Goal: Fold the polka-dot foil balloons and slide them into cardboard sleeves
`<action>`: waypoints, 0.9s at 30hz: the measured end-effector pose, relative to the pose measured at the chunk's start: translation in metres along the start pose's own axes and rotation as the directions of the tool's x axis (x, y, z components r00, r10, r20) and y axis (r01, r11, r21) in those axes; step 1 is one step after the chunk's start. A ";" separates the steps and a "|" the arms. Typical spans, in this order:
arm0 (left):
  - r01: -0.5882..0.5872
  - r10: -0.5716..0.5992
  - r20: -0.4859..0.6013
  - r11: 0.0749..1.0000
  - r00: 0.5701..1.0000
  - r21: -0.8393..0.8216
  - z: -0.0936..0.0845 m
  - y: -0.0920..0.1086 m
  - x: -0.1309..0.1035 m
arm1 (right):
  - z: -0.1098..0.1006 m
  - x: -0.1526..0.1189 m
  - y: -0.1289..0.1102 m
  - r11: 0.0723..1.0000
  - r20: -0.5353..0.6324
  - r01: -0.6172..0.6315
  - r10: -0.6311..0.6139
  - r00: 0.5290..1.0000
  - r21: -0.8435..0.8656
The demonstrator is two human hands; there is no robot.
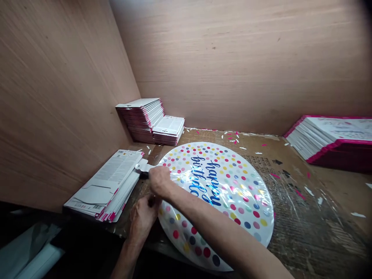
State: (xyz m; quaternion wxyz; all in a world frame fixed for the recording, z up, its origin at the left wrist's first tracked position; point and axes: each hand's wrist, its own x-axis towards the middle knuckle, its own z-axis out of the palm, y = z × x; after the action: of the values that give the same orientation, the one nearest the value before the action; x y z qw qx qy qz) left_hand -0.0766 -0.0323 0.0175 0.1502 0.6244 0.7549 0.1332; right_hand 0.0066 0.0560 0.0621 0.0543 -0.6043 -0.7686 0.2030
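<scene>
A flat round foil balloon (232, 170) lies before me, white with coloured dots and blue "happy birthday" lettering turned sideways. Its pale tail (142, 166) points left, and a small dark shape shows just below it. My right hand (160, 181) is closed at the base of the tail, its forearm crossing over the balloon. Just below, my left hand (144, 212) has its fingers curled together at the balloon's left edge; what they pinch, if anything, is hidden. Both hands are close together, almost touching.
Folded white card packets with pink edges lie left in a fanned pile (107, 182), with a taller stack (142, 118) in the corner. Another pink-edged stack (340, 135) stands right. Paper scraps litter the taped cardboard surface (305, 221). Wooden panels (238, 69) rise behind and left.
</scene>
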 end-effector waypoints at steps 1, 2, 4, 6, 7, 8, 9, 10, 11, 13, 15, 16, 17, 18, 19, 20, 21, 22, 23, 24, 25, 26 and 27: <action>0.011 -0.011 -0.011 0.999 1.000 -0.047 -0.003 0.001 0.000 | -0.001 0.000 0.011 0.999 -0.015 -0.035 0.036 0.999 0.033; 0.015 -0.019 -0.037 0.995 0.999 -0.099 -0.006 0.004 0.002 | -0.002 -0.001 0.022 0.995 -0.025 -0.064 0.066 0.998 0.071; -0.030 0.005 -0.145 0.984 0.989 -0.175 -0.012 0.010 0.013 | -0.001 -0.002 0.042 0.983 -0.025 -0.086 0.091 0.996 0.163; -0.102 0.076 -0.179 0.985 0.981 -0.138 -0.016 0.017 0.029 | 0.004 -0.004 0.057 0.960 -0.003 -0.073 0.077 0.997 0.269; -0.126 0.112 -0.147 0.988 0.983 -0.087 -0.017 0.019 0.038 | 0.006 -0.005 0.062 0.945 0.010 -0.066 0.067 0.998 0.321; -0.137 0.133 -0.102 0.990 0.986 -0.034 -0.017 0.021 0.046 | 0.008 -0.006 0.066 0.927 0.022 -0.063 0.059 0.998 0.369; -0.141 0.142 -0.060 0.990 0.988 0.013 -0.017 0.023 0.053 | 0.010 -0.007 0.068 0.909 0.031 -0.064 0.057 0.998 0.412; -0.141 0.142 -0.033 0.989 0.989 0.048 -0.016 0.025 0.059 | 0.011 -0.007 0.069 0.891 0.035 -0.069 0.060 0.998 0.450; -0.137 0.139 -0.023 0.988 0.990 0.068 -0.016 0.026 0.062 | 0.013 -0.008 0.070 0.872 0.033 -0.076 0.068 0.997 0.483; -0.132 0.134 -0.011 0.987 0.991 0.095 -0.014 0.028 0.064 | 0.014 -0.009 0.070 0.835 0.017 -0.088 0.094 0.995 0.543; -0.134 0.132 0.018 0.983 0.991 0.129 -0.014 0.030 0.062 | 0.016 -0.009 0.070 0.792 0.003 -0.092 0.113 0.994 0.604; -0.133 0.130 0.035 0.980 0.991 0.149 -0.015 0.030 0.060 | 0.017 -0.009 0.070 0.766 0.002 -0.092 0.117 0.993 0.636; -0.132 0.124 0.052 0.976 0.991 0.173 -0.016 0.030 0.059 | 0.018 -0.009 0.071 0.738 0.006 -0.092 0.118 0.993 0.669; -0.131 0.118 0.074 0.970 0.990 0.204 -0.017 0.028 0.057 | 0.018 -0.010 0.071 0.706 0.010 -0.093 0.120 0.993 0.702; -0.132 0.112 0.099 0.962 0.989 0.237 -0.020 0.027 0.057 | 0.016 -0.011 0.073 0.671 0.014 -0.095 0.125 0.992 0.736; -0.140 0.108 0.129 0.952 0.986 0.272 -0.024 0.025 0.057 | 0.014 -0.013 0.076 0.631 0.015 -0.097 0.135 0.991 0.769; -0.157 0.110 0.165 0.938 0.980 0.309 -0.029 0.023 0.058 | 0.010 -0.017 0.080 0.589 0.014 -0.099 0.147 0.989 0.802; -0.183 0.117 0.203 0.920 0.972 0.346 -0.034 0.021 0.059 | 0.004 -0.021 0.086 0.543 0.010 -0.097 0.160 0.987 0.834; -0.211 0.126 0.237 0.901 0.963 0.380 -0.040 0.020 0.061 | -0.002 -0.026 0.093 0.498 0.003 -0.091 0.175 0.985 0.863; -0.234 0.131 0.263 0.881 0.956 0.412 -0.046 0.021 0.063 | -0.010 -0.033 0.103 0.454 -0.005 -0.084 0.192 0.981 0.887; -0.252 0.134 0.282 0.862 0.950 0.440 -0.052 0.024 0.063 | -0.017 -0.041 0.114 0.415 -0.014 -0.078 0.213 0.977 0.906; -0.266 0.134 0.299 0.844 0.945 0.465 -0.056 0.030 0.063 | -0.024 -0.050 0.126 0.383 -0.023 -0.072 0.238 0.971 0.921; -0.296 0.162 0.303 0.831 0.939 0.472 -0.059 0.037 0.060 | -0.029 -0.059 0.139 0.360 -0.032 -0.069 0.268 0.963 0.930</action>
State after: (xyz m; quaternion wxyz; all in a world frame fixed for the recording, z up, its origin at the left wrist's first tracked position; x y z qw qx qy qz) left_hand -0.0767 0.0329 0.0822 0.0563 0.7398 0.6569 -0.1341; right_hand 0.1577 0.0332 0.0458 0.4285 -0.5623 -0.4501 0.5455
